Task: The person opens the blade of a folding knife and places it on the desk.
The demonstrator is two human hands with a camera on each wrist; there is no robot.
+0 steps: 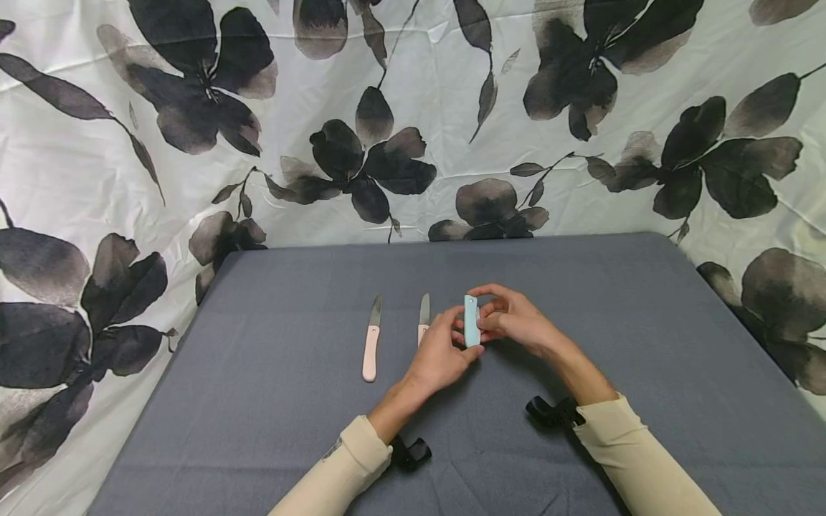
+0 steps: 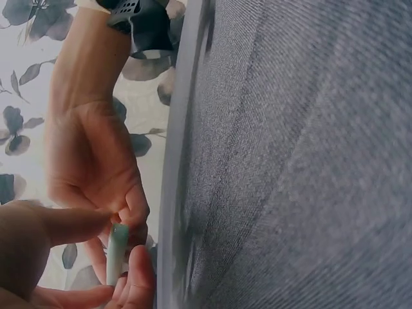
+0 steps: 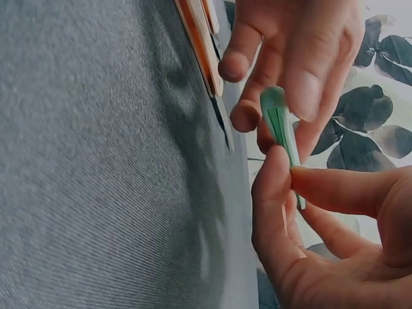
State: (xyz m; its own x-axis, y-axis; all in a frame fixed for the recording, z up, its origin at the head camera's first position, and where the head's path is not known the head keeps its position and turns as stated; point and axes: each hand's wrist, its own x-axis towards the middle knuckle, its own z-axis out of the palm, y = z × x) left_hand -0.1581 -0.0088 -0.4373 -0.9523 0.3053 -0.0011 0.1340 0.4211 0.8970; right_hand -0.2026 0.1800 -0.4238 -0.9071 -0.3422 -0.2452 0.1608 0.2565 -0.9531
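Both hands hold a light blue folding knife (image 1: pixel 472 321) upright above the table, its blade folded into the handle. My left hand (image 1: pixel 442 358) grips it at its ends between thumb and fingers. On the other side, my right hand (image 1: pixel 516 319) pinches its edge with thumb and fingers. The right wrist view shows the slot along the handle (image 3: pixel 278 122). Just left of the hands lies an unfolded knife with a pink handle (image 1: pixel 422 332), partly hidden by the left hand. Farther left a second pink-handled knife (image 1: pixel 371 351) lies unfolded, blade pointing away.
A grey cloth (image 1: pixel 258 430) covers the table. Behind it and along the sides hangs a white sheet with dark flowers (image 1: pixel 361 172). Black wrist cameras (image 1: pixel 411 455) are strapped below both cream sleeves (image 1: pixel 639 459).
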